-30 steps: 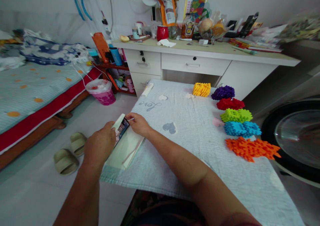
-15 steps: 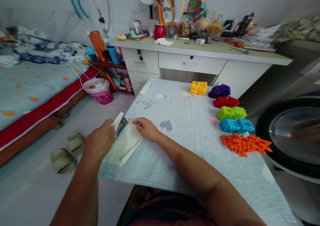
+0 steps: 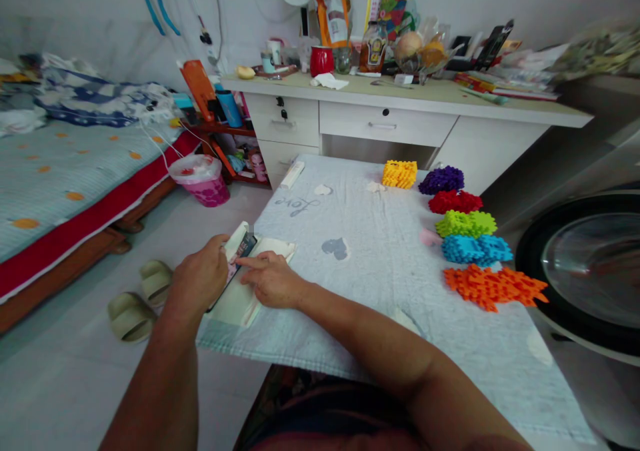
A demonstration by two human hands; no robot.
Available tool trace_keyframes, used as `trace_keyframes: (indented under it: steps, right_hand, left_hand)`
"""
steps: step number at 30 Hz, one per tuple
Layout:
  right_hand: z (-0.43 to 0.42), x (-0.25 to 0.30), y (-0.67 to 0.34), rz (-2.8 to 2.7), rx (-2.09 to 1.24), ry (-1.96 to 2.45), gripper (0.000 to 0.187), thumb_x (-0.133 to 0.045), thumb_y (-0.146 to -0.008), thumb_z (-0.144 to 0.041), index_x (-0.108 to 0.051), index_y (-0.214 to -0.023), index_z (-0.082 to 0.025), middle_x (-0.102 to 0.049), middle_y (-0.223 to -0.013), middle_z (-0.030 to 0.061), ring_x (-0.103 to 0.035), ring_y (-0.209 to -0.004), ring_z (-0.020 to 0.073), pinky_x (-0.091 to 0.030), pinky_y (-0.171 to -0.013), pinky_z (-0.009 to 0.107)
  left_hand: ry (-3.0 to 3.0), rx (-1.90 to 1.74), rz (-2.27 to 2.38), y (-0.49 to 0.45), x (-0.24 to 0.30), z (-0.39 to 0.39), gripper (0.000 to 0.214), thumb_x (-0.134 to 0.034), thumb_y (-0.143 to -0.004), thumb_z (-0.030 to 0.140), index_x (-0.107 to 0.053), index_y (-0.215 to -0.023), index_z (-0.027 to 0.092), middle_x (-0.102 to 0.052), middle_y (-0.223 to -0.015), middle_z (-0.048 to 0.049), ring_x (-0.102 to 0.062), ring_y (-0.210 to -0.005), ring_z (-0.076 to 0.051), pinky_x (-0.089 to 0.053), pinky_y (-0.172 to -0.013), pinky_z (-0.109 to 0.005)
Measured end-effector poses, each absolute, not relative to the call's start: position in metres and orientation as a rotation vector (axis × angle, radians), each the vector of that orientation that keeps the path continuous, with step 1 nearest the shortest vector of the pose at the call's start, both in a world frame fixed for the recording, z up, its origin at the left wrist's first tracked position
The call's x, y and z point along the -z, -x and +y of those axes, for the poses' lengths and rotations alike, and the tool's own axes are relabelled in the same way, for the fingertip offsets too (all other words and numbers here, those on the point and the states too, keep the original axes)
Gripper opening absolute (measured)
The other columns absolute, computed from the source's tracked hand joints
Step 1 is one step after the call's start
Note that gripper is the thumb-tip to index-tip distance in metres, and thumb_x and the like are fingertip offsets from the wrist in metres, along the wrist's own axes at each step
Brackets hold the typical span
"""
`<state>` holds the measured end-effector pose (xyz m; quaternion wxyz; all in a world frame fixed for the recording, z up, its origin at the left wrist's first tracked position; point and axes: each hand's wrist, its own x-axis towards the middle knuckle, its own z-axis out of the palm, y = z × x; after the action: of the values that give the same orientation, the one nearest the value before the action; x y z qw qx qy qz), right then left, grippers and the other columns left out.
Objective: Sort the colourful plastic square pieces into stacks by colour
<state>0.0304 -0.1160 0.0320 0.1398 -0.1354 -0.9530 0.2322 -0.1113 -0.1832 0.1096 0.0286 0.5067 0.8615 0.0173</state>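
Observation:
My left hand [image 3: 204, 270] is closed around the edge of a phone [image 3: 245, 246] with a dark, partly lit screen, tilted up at the table's near left corner. A cream flap, seemingly part of its case, stands along the phone's upper edge. Below and beside it lies a flat cream sheet or cover [image 3: 239, 302]; whether it joins the phone is unclear. My right hand [image 3: 274, 279] holds nothing. Its index finger stretches to the phone screen and appears to touch it, with the other fingers partly bent over the cream cover.
Along the cloth-covered table's [image 3: 345, 318] right side sit interlocking-block clusters: yellow [image 3: 399, 174], purple [image 3: 442, 180], red [image 3: 455, 202], green [image 3: 466, 224], blue [image 3: 476, 249] and orange [image 3: 493, 287]. A white bar-shaped item [image 3: 293, 174] lies far left. Slippers [image 3: 131, 317] and a pink bin [image 3: 203, 181] stand on the floor.
My right hand has moved left from the cover's far edge onto the phone, its index finger now extended to the screen. More of the screen shows, and it has lit up partly.

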Motion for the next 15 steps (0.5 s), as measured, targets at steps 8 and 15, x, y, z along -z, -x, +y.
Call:
trace_keyframes:
  steps: [8, 15]
  right_hand:
    - [-0.1186, -0.0362, -0.0298, -2.772, -0.603, 0.414, 0.034, -0.055, -0.087, -0.017, -0.069, -0.118, -0.025, -0.042, -0.159, -0.0032, -0.041, -0.129, 0.0286, -0.041, -0.1, 0.046]
    - [-0.1184, -0.0375, -0.0343, -2.748, -0.64, 0.474, 0.029, -0.056, -0.088, -0.019, -0.069, -0.113, -0.023, -0.053, -0.15, 0.0006, -0.043, -0.126, 0.0279, -0.04, -0.1, 0.046]
  left_hand:
    - [-1.594, -0.038, 2.627, 0.1149, -0.1074, -0.1833, 0.05, -0.023, -0.098, 0.032, -0.047, -0.14, 0.017, -0.072, -0.101, -0.0147, -0.07, -0.091, -0.027, -0.048, -0.08, -0.036]
    - [-1.58, -0.1, 2.661, 0.1136, -0.105, -0.1836, 0.051, -0.024, -0.098, 0.031, -0.049, -0.14, 0.018, -0.073, -0.101, -0.0166, -0.07, -0.089, -0.03, -0.048, -0.079, -0.038]
